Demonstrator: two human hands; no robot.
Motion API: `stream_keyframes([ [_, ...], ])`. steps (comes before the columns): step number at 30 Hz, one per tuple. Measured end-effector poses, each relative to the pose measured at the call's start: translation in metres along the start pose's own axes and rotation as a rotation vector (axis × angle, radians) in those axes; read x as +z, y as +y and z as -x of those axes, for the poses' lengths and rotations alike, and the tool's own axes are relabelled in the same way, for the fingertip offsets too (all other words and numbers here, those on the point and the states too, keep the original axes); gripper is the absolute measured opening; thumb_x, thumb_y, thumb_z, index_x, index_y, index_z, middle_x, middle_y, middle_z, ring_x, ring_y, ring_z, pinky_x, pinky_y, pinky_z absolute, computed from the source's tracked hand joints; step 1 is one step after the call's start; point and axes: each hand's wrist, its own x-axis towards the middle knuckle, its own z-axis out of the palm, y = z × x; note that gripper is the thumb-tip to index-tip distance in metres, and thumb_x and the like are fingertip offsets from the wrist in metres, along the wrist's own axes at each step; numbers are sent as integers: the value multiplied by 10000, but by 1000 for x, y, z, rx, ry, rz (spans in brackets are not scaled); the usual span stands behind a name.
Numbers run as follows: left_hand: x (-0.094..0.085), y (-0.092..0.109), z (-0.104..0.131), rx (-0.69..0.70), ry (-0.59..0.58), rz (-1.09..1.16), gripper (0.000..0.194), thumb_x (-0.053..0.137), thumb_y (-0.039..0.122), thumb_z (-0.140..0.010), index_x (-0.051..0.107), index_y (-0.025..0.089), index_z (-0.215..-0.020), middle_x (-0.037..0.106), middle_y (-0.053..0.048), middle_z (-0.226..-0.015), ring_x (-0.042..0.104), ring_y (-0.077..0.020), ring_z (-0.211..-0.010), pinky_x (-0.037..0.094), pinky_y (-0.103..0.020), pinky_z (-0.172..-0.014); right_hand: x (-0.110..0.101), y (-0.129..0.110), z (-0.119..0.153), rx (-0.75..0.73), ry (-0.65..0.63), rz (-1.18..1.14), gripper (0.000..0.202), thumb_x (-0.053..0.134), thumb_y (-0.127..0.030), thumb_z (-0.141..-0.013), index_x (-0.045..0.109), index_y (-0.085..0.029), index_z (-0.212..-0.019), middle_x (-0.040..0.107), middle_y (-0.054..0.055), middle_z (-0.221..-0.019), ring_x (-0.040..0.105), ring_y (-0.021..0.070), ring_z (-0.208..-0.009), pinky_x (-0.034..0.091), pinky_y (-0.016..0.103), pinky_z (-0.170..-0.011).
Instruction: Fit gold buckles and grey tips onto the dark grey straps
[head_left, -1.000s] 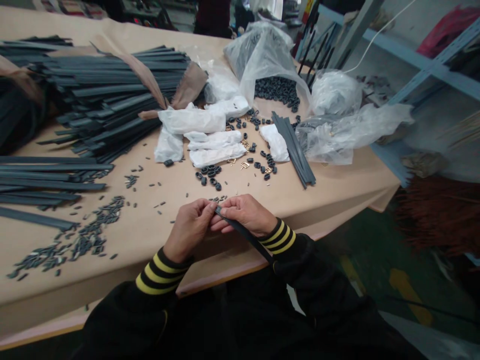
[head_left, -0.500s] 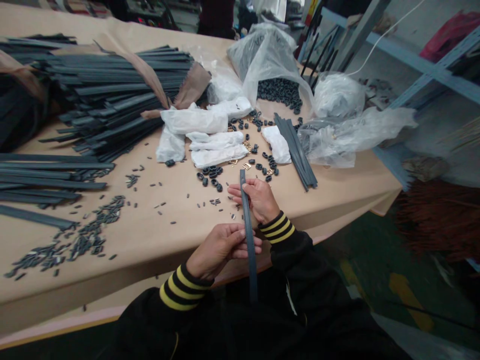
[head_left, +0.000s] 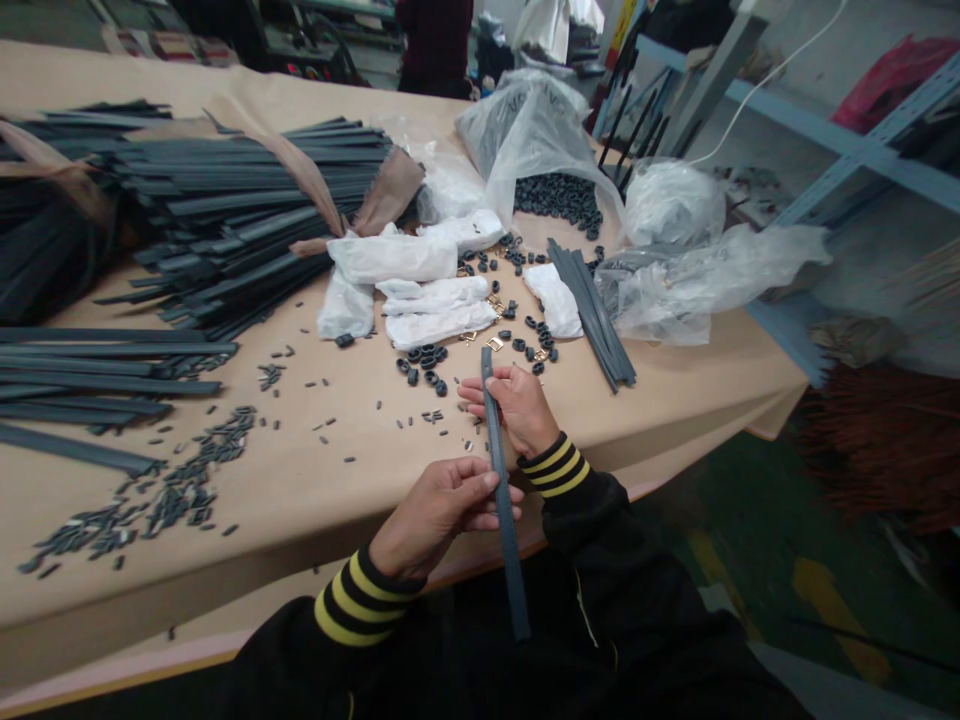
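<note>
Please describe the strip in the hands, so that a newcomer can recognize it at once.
At the near edge of the brown-covered table, find the left hand and the right hand, both with yellow-striped cuffs. The narrow dark strip runs between their thumbs and fingers. Unlike the other strips lying on the table, it is held up.

strip (head_left: 511,560) in both hands (head_left: 448,500) (head_left: 523,405) before the packets (head_left: 416,258) on the table (head_left: 292,500), strip bundle (head_left: 247,190) left, bag (head_left: 517,125) of loops (head_left: 559,200) behind

Dim, diffuse light — tabletop (head_left: 285,500) palest, floor (head_left: 739,485) murky — with blur toward the right edge.
</note>
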Motion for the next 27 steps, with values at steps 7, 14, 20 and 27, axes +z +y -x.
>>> stream_keyframes([
  [7, 4, -7, -1, -21, -42, 291, 239, 492, 261, -827, 620, 68, -884, 661, -107, -759, 627, -142, -684, 521, -265, -683, -12, -6, -1, 80, -81, -359, 162, 351, -29, -829, 456, -144, -786, 623, 14, -694, 610, 79, -584, 539, 197, -555],
  [14, 16, -17, -3, -60, 83, 271, 56, 564, 157, -777, 584, 104, -779, 577, -8, -577, 583, -79, -530, 527, -198, -560, -18, -10, -1, 147, -147, -561, 223, 317, -135, -880, 515, -109, -780, 541, -13, -610, 426, 20, -391, 391, 116, -361],
  [20, 21, -14, -3, 4, 199, 137, 88, 562, 186, -778, 557, 101, -758, 605, -44, -652, 635, -124, -592, 516, -172, -525, -15, -6, 0, 31, -1, -451, 197, 390, -198, -876, 552, -110, -810, 607, 18, -662, 537, 63, -496, 492, 171, -464],
  [27, 21, -15, -2, 16, 188, 136, 127, 538, 192, -793, 576, 77, -752, 612, -64, -676, 646, -148, -635, 525, -193, -564, -18, -6, 0, 48, -34, -435, 247, 337, -96, -873, 574, -96, -803, 639, 34, -670, 572, 70, -517, 529, 190, -534],
])
